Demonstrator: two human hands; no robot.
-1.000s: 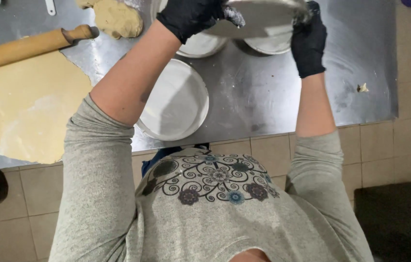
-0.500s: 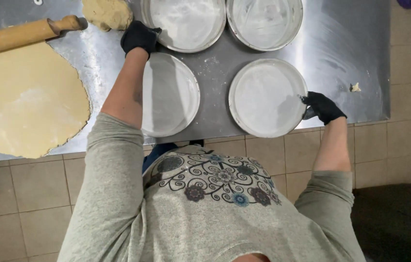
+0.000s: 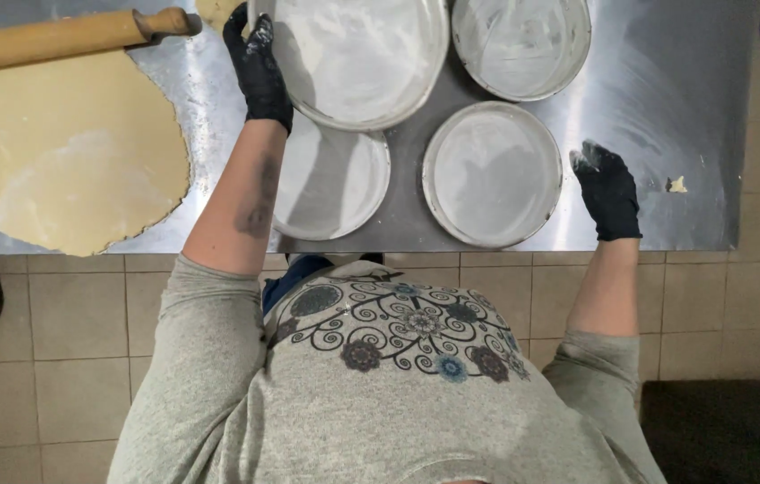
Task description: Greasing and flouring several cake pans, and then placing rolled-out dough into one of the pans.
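While left hand (image 3: 259,67) grips floured pan (image 3: 357,54), right hand (image 3: 608,190) rests open, steel counter (image 3: 667,90)

Brushed, dull-gleaming steel worktop (image 3: 658,81); round metal pans (image 3: 492,175) matt with white flour; smooth wooden rolling pin (image 3: 57,38); soft pale matt dough sheet (image 3: 66,152); black rubbery gloves (image 3: 608,190)

Single head-worn view looked steeply down over wearer's own grey-shirted chest (image 3: 380,385), facing steel worktop (image 3: 667,108) edge and tiled floor (image 3: 48,358) below; close range, arm's reach. No second view shared scene.
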